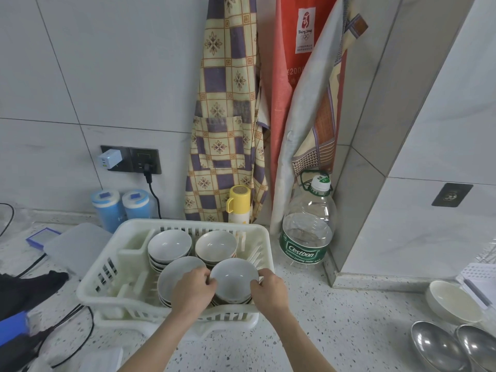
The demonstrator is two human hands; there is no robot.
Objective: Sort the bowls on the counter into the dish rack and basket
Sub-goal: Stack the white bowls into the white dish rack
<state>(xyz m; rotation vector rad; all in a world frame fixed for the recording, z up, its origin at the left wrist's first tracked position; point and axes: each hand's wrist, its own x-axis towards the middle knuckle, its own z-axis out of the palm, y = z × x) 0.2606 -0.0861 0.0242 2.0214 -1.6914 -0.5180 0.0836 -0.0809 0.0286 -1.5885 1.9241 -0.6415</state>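
Bowl [234, 280] gripped at both rims, stacks crowding.

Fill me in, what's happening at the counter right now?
A person's left hand and right hand grip opposite rims of a white bowl atop the near-right stack in the white basket, which holds four stacks. A cream bowl and two steel bowls wait on the counter.

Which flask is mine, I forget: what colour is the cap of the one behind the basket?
Yellow cap, head view.
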